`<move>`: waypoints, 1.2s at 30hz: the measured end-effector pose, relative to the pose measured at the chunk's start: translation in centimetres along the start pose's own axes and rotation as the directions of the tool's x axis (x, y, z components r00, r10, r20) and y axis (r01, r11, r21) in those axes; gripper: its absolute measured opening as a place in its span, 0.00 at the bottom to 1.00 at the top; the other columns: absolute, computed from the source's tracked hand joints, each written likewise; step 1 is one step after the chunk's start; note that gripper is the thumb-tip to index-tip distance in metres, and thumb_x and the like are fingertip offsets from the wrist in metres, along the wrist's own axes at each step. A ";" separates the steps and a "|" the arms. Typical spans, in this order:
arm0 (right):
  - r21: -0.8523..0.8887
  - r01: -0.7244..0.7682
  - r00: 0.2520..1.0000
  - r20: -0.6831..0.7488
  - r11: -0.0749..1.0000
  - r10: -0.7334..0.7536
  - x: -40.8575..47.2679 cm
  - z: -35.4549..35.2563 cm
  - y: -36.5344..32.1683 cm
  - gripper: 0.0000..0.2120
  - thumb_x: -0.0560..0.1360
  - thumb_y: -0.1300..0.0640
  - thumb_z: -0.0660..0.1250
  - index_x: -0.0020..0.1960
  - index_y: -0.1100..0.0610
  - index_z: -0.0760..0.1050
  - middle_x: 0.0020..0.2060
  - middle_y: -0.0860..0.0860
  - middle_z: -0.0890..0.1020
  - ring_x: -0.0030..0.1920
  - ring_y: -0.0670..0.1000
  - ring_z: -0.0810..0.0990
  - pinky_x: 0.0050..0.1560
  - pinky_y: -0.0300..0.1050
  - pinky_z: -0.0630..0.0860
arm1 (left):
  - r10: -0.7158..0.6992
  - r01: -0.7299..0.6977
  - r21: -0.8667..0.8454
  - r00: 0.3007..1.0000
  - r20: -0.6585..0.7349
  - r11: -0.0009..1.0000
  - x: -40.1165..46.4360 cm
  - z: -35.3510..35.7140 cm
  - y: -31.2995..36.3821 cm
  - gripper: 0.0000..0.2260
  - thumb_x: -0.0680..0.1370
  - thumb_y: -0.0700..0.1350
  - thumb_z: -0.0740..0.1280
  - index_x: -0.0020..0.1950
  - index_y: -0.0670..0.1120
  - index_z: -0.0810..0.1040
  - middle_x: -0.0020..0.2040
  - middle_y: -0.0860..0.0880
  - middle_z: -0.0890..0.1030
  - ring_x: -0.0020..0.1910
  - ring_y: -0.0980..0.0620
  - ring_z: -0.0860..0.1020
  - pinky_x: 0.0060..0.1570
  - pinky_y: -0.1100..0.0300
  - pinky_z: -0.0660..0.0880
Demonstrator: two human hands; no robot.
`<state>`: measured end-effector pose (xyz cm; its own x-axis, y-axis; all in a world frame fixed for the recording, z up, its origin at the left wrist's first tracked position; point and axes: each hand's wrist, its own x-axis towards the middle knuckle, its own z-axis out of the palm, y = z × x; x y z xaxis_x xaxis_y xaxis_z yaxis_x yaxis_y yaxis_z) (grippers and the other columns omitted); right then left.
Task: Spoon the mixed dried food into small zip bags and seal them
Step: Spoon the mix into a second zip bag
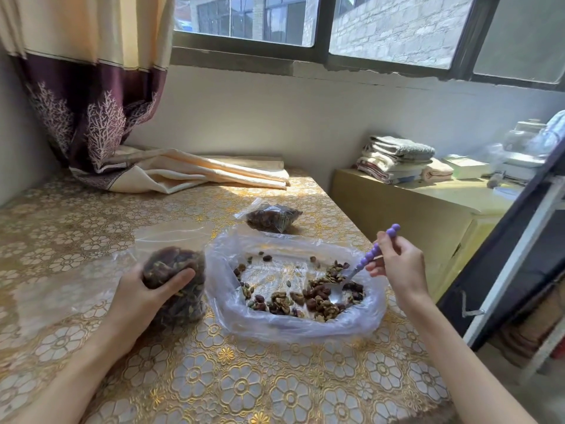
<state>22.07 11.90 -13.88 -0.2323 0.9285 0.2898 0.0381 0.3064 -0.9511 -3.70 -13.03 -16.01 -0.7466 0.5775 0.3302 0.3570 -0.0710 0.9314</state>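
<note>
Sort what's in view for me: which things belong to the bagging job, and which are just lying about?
In the job: left hand gripping the filled zip bag; right hand holding the purple spoon; open plastic bag of dried mix; finished bag.

Lying about: curtain; folded cloth; stacked towels.

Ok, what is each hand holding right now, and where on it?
Left hand grips the filled zip bag around its lower body; right hand pinches the spoon on its purple beaded handle.

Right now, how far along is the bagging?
One filled zip bag lies aside. The left hand holds a second bag, nearly full; the right hand dips the spoon into the mix. Little mix remains; sealing is left.
</note>
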 end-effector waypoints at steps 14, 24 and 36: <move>0.170 -0.333 0.908 0.321 0.927 0.267 -1.3 2.6 -1.7 0.14 0.79 0.61 0.61 0.39 0.69 0.75 0.30 0.61 0.82 0.32 0.58 0.84 0.29 0.37 0.78 | -0.030 0.030 0.003 1.000 0.003 1.000 -0.2 0.0 0.3 0.13 0.64 0.47 0.74 0.45 0.57 0.76 0.44 0.57 0.80 0.42 0.63 0.78 0.39 0.64 0.72; 0.293 -0.291 0.949 0.210 0.911 0.235 0.1 4.3 -4.1 0.15 0.80 0.58 0.60 0.38 0.65 0.75 0.29 0.58 0.83 0.31 0.52 0.83 0.29 0.35 0.78 | -0.018 0.019 0.022 1.000 -0.009 1.000 -0.2 0.1 0.6 0.16 0.63 0.46 0.75 0.47 0.58 0.75 0.46 0.57 0.80 0.46 0.60 0.77 0.45 0.61 0.74; 0.505 -0.246 0.939 0.335 0.827 0.075 -0.5 12.4 -11.1 0.17 0.81 0.58 0.57 0.37 0.64 0.74 0.30 0.60 0.83 0.33 0.54 0.83 0.32 0.36 0.78 | -0.011 0.011 0.019 1.000 0.011 1.000 -0.2 0.1 1.0 0.16 0.62 0.49 0.75 0.47 0.58 0.76 0.47 0.56 0.80 0.47 0.63 0.78 0.43 0.67 0.73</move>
<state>9.72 5.45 -4.79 -0.5405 0.8250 0.1652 -0.4024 -0.0810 -0.9119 -3.13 -13.16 -15.18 -0.7442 0.5874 0.3179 0.3591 -0.0495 0.9320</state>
